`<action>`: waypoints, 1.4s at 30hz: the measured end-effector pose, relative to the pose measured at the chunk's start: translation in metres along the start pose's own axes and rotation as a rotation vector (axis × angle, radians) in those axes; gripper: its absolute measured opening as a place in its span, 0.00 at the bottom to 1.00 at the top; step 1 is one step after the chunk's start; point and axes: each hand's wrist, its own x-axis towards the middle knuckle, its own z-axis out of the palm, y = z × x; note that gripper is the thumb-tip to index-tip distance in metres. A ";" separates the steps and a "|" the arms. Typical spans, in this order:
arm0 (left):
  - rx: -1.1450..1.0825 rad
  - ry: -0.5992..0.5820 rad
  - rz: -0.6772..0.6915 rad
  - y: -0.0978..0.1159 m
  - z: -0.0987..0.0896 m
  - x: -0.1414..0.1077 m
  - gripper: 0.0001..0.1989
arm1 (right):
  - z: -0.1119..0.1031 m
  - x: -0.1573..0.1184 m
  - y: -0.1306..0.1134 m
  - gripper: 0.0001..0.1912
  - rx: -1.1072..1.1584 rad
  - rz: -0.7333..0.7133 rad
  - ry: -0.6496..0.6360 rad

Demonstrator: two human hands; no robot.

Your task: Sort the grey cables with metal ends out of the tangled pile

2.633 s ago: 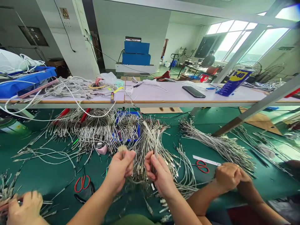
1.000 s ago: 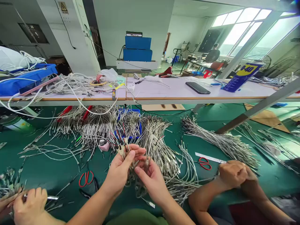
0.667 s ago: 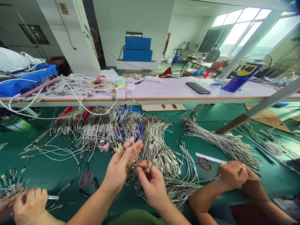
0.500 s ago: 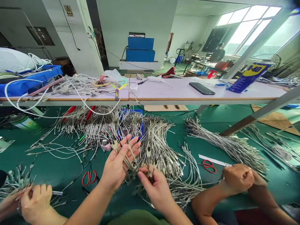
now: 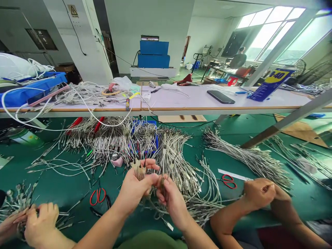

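My left hand is wrapped round several short cables whose pale, tabbed ends with dark and red wires stick up past the fingers. Close beside it, my right hand pinches more cable ends, with pale connector tips rising above its fingers. Thumb and fingertips of both hands nearly meet. Loose cable lengths hang below them, one with a white plug. Behind the hands lies a thick pile of grey braided cables on the green table.
Red-handled scissors lie left, another red-handled pair right beside a white strip. A blue bin holds cables. Co-workers' hands are at left and right. The raised shelf carries a phone and spray can.
My left hand, spread with fingers raised before, has closed round its cables, its thumb moving toward my right hand. My right hand has turned more upright and risen slightly.
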 end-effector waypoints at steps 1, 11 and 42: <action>0.055 -0.007 -0.031 -0.001 0.003 -0.001 0.27 | 0.003 -0.001 -0.001 0.22 -0.021 -0.002 -0.002; 0.088 0.115 0.029 -0.002 0.003 0.003 0.28 | 0.014 -0.002 -0.005 0.18 -0.480 -0.233 0.016; 0.088 -0.126 0.000 -0.020 0.012 -0.008 0.29 | 0.002 -0.007 -0.012 0.22 -0.233 -0.031 0.140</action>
